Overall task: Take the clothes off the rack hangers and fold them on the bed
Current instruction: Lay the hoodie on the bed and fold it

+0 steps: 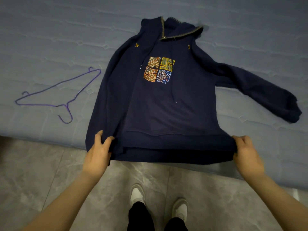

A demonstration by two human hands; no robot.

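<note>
A navy hoodie with a four-square embroidered patch on the chest lies face up on the grey-blue bed, hood toward the far side. Its left sleeve lies folded along the body; its right sleeve stretches out to the right. My left hand grips the hem at the bottom left corner. My right hand grips the hem at the bottom right corner. The hem hangs a little past the bed's near edge, stretched between both hands.
A purple wire hanger lies bare on the bed to the left of the hoodie. The bed's near edge runs across the view, with grey floor tiles below it. My feet in white shoes stand close to the bed.
</note>
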